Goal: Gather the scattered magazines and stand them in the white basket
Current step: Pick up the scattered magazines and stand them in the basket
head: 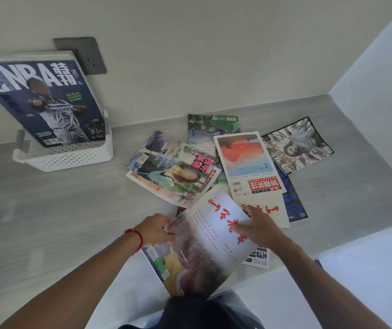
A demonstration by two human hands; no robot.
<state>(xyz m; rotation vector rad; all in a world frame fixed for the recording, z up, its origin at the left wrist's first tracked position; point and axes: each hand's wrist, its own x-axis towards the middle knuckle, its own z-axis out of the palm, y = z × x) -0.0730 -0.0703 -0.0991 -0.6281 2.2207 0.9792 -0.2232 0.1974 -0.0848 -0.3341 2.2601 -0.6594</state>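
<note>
**Lifting one magazine from the pile**

Holding a red-lettered magazine [204, 243], the left hand [157, 230] pinches its left edge, the right hand [259, 227] lies flat on its cover, grip unclear. Beyond it lie scattered magazines [228, 162]; far left, the white basket [71, 155] holds an upright NBA magazine [40, 100].
</note>
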